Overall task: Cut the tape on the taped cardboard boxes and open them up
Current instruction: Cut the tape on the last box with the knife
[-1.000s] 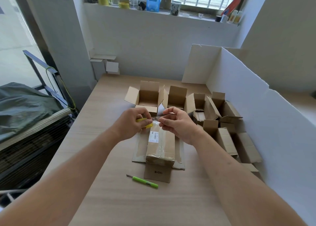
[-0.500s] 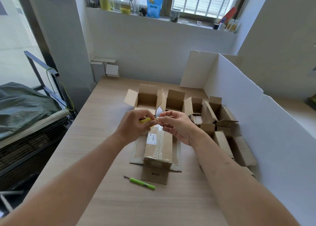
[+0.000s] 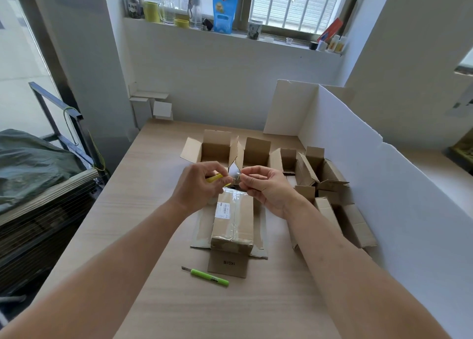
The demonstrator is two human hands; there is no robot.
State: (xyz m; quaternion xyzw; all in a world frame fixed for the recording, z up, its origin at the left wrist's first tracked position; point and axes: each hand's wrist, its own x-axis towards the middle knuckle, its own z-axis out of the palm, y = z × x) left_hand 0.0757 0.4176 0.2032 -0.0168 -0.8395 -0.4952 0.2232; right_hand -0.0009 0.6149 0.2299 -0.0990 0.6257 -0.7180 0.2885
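Above the far end of the taped box [image 3: 233, 221], both hands meet over the wooden table [image 3: 158, 274]. That box lies lengthwise on a flattened sheet of cardboard [image 3: 258, 226], clear tape running along its top seam and a white label [image 3: 225, 210] near the far end; neither hand touches it. The left hand [image 3: 198, 186] has its fingers curled round a yellow cutter [image 3: 214, 178], whose tip points toward the right hand. The right hand [image 3: 266, 185] is turned palm up, thumb and forefinger pinching a small crumpled scrap of clear tape [image 3: 236, 180] just beside the cutter's tip, the other fingers loosely curled. Whether blade and scrap touch cannot be told. A green cutter [image 3: 208, 277] lies on the table near the box's close end, well apart from both hands. Opened boxes [image 3: 217, 146] stand beyond the hands and to the right along a white board [image 3: 384, 185].
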